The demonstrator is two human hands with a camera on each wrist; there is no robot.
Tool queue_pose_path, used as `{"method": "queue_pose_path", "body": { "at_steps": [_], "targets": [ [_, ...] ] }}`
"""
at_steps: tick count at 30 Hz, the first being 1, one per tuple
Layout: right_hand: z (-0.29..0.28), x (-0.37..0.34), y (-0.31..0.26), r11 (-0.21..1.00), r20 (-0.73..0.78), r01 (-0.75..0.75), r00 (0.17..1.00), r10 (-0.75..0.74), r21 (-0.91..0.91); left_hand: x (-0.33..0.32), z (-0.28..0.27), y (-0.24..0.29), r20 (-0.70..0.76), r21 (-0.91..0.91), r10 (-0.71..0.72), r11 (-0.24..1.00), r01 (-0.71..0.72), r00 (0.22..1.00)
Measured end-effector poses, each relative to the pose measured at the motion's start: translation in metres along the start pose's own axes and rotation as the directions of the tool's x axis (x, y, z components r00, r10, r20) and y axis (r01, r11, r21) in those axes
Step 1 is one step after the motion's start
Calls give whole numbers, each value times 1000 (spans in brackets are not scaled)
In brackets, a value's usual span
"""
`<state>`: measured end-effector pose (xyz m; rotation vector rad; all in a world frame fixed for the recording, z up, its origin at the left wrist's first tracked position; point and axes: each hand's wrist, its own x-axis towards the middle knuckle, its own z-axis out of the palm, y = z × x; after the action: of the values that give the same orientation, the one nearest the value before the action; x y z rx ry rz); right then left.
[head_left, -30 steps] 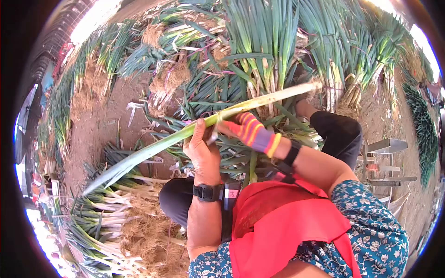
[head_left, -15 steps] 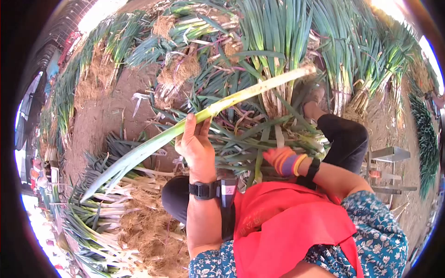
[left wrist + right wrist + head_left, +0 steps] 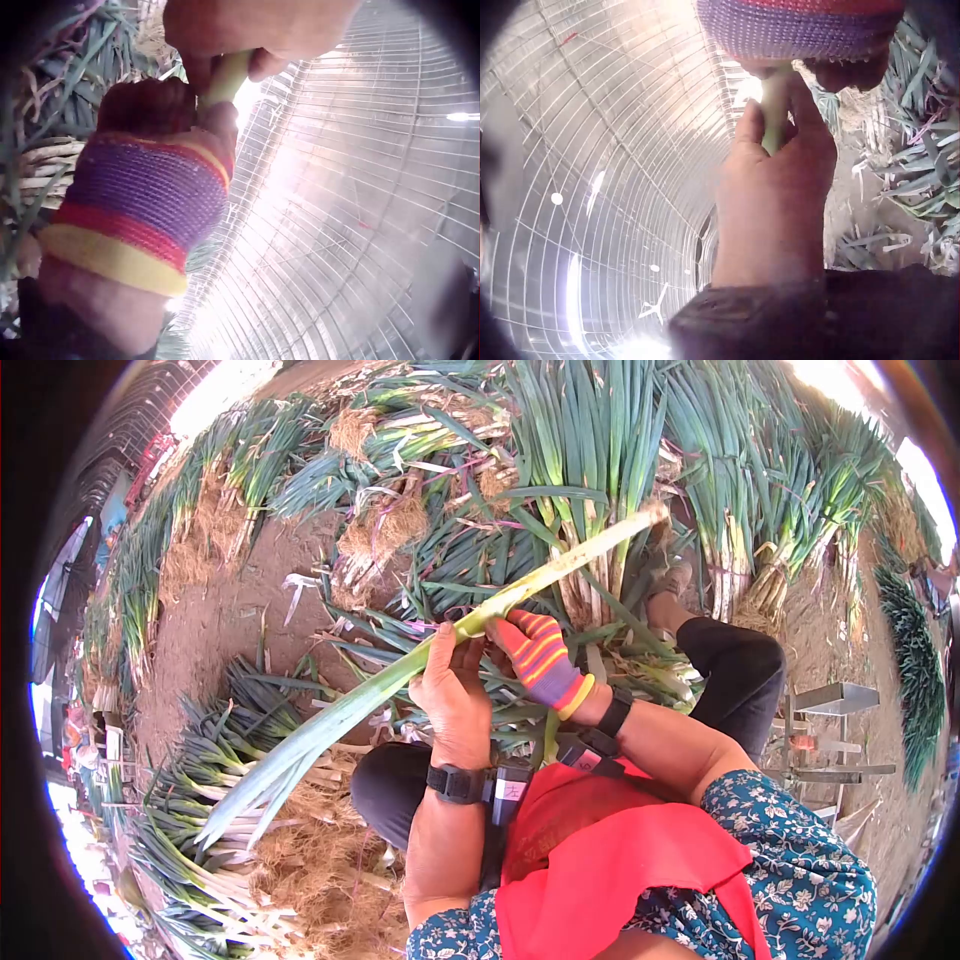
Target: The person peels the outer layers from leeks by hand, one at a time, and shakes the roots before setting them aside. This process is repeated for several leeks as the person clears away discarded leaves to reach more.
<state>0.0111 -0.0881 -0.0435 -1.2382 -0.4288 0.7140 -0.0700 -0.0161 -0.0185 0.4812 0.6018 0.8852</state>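
Observation:
A long green onion [image 3: 560, 567] slants across in front of the body, its pale root end up to the right and its green leaves drooping down left. The bare left hand [image 3: 455, 695] grips it near the middle, thumb along the stalk; in the right wrist view the thumb and fingers close round the green part [image 3: 775, 124]. Just beside it, the right hand [image 3: 548, 665], in a striped knit glove, pinches the stalk. Seen from the left wrist, both hands meet at the onion [image 3: 227, 79], and the right fingertips are partly hidden.
Roots and white stalks of a green onion pile [image 3: 330, 860] lie at the lower left. Tied bundles [image 3: 590, 440] stand ahead, with loose leaves [image 3: 490, 710] below the hands. A metal stand [image 3: 838, 700] is at the right, beside the bent right leg [image 3: 735, 670].
The right hand dropped away from the onion toward the lap, then came back to the stalk beside the left hand. The left hand kept its grip; the onion shifted slightly.

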Motion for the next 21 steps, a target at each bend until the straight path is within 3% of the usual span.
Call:
{"method": "queue_pose_path", "body": {
  "at_steps": [1, 2, 3, 4, 5, 6, 7, 8, 9, 10, 11, 12, 13, 14, 15, 16, 18, 20, 21],
  "targets": [
    [-3, 3, 7, 992, 33, 117, 993, -116, -41, 1, 0, 1, -2, -4, -3, 1000, 3, 1000],
    [-6, 6, 13, 942, 18, 261, 964, -263, -210, 1, 0, 3, 17, -26, -17, 1000, 18, 1000],
    [-12, 9, 13, 943, 19, 254, 966, -256, -215, 1, -2, 4, 34, -45, -33, 998, 34, 999],
    [-23, 12, 10, 700, 144, 465, 872, -468, -542, 4, -7, 4, -22, -48, -78, 996, 77, 997],
    [-34, 12, 7, 309, 334, 588, 735, -591, -748, 4, -9, 1, -20, -47, -84, 995, 83, 996],
    [-41, 8, 3, 220, 352, 550, 743, -569, -806, 3, -12, -3, 3, -54, -72, 996, 72, 997],
    [-61, 12, 19, 172, 315, 455, 798, -514, -874, 2, -12, -4, 29, -59, -57, 996, 59, 998],
    [-107, 31, 70, 548, 54, 123, 989, -141, -827, 0, -11, 1, 25, 45, 5, 999, -6, 1000],
    [-126, 6, 52, 298, 50, 113, 976, -213, -948, -3, -9, 11, 81, 68, 67, 995, -73, 994],
    [-196, 13, 115, -80, 100, 105, 993, 61, -991, -1, -8, 22, 107, 78, 138, 986, -147, 985],
    [-259, 0, 191, -663, 226, 299, 954, 196, -686, 1, -7, 33, 128, 87, 209, 972, -221, 970],
    [-263, -32, 165, -172, 272, 290, 955, 119, -942, 1, -5, 43, 131, 91, 248, 961, -261, 960],
    [-232, -56, 129, -183, 72, 137, 944, 322, -974, 10, -11, 51, 113, 100, 260, 957, -271, 959],
    [-194, -69, 101, -227, -129, -13, 854, 504, -974, 13, -14, 52, 102, 102, 258, 958, -269, 961],
    [-180, -71, 96, -130, 107, 214, 823, 558, -968, 15, -16, 52, 97, 102, 258, 958, -268, 961],
    [-171, -71, 94, -25, 335, 427, 742, 581, -904, 15, -17, 45, 128, 97, 270, 954, -283, 954],
    [-164, -61, 124, 68, 598, 597, 778, 194, -799, 10, -12, 30, 165, 74, 253, 961, -268, 953],
    [-101, -51, 47, -206, 560, 592, 805, 197, -779, 5, -8, 18, 186, 118, 261, 951, -285, 947],
    [-83, -47, 19, -242, 586, 589, 805, 95, -771, 5, -7, 14, 178, 132, 250, 952, -275, 952]
  ]
}}
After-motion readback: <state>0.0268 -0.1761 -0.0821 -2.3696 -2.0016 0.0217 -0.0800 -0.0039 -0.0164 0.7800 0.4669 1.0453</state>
